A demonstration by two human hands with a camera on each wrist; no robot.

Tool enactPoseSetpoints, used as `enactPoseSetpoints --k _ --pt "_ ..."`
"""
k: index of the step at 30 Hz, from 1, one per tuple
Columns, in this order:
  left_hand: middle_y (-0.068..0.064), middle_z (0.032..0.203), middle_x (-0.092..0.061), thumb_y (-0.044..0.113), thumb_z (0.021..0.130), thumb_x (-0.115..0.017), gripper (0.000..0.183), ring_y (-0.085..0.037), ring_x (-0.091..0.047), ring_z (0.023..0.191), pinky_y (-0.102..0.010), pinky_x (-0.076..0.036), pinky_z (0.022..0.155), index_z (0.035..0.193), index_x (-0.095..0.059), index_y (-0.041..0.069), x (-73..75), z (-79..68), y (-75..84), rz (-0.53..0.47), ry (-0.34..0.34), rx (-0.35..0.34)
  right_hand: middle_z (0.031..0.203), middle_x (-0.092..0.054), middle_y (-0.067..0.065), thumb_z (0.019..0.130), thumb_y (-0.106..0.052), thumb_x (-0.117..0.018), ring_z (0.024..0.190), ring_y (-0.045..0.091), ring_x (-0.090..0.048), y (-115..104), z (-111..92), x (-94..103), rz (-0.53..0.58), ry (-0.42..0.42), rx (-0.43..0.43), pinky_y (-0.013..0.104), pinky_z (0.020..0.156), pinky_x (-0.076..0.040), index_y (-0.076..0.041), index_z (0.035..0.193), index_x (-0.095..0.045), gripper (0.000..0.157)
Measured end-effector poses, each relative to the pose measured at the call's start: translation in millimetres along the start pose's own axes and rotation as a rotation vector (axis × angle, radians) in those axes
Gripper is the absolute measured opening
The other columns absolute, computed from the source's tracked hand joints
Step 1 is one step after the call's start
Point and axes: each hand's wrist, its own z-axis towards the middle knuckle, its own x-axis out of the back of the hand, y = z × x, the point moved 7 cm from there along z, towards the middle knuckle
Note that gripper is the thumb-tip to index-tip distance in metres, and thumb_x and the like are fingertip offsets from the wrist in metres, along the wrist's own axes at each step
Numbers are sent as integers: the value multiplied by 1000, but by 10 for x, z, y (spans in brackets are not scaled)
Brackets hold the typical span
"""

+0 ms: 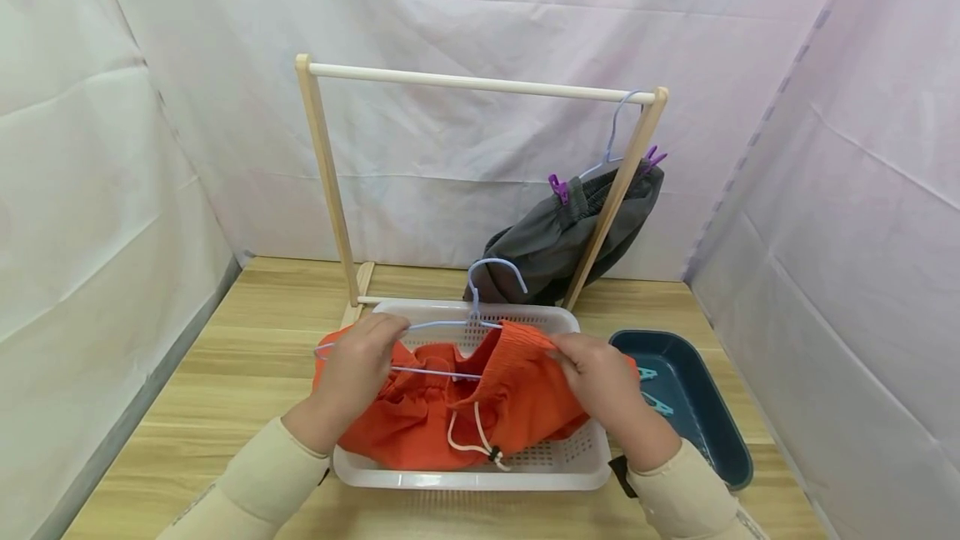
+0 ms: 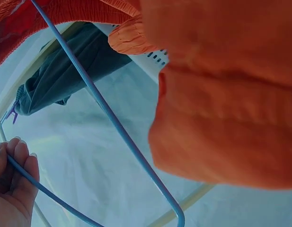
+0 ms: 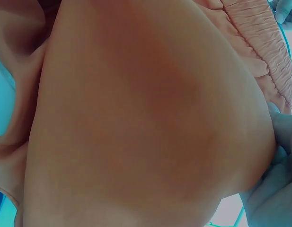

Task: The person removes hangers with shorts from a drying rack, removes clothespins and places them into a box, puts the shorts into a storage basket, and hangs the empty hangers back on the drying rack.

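Orange shorts with an elastic waistband and a white drawstring lie over the white basket. A light blue wire hanger sits at the waistband, its hook upright, and its right part passes inside the waist opening. My left hand holds the hanger's left arm, and in the left wrist view my fingers curl round the blue wire. On the right, my right hand grips the waistband's right end. In the right wrist view, orange cloth hides much of my right hand.
Behind the basket stands a wooden rack. Grey pants hang at its right end from another blue hanger, held by purple clips. A dark blue tray with light blue clips lies to the right.
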Motion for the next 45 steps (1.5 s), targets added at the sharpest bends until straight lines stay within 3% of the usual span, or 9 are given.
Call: enactPoseSetpoints --k 9,18,27,38,45 --pt "-13 83 -66 -21 70 -70 27 -29 -63 78 -38 -57 69 92 -67 -5 100 -39 -55 16 70 -39 97 -73 6 79 -1 -75 90 23 -69 -49 8 -44 4 4 41 39 79 -56 -7 102 -74 24" --pt "-15 84 -67 -24 69 -67 29 -31 -63 79 -40 -56 69 92 -68 -6 195 -102 -158 36 93 -12 102 -73 5 82 0 -72 94 24 -68 7 -61 -60 48 -26 -37 42 81 -56 -8 109 -73 28" --pt "-13 85 -68 -23 71 -66 31 -30 -64 81 -41 -57 72 94 -69 -3 246 -155 -290 43 62 57 99 -73 6 80 2 -73 91 24 -69 20 -102 -48 46 -4 -32 41 79 -56 -7 107 -74 29" --pt "-17 82 -67 -28 69 -63 32 -33 -64 77 -43 -55 67 92 -67 -7 502 -173 -453 113 138 70 99 -73 8 80 6 -71 91 27 -69 96 -118 -65 7 22 -37 42 78 -56 -6 101 -75 25" --pt "-20 79 -66 -22 73 -67 22 -36 -64 73 -45 -53 64 89 -66 -7 722 -232 -619 171 173 118 100 -73 11 83 0 -71 87 27 -70 183 -120 -157 21 -48 -131 43 77 -57 -6 104 -74 22"
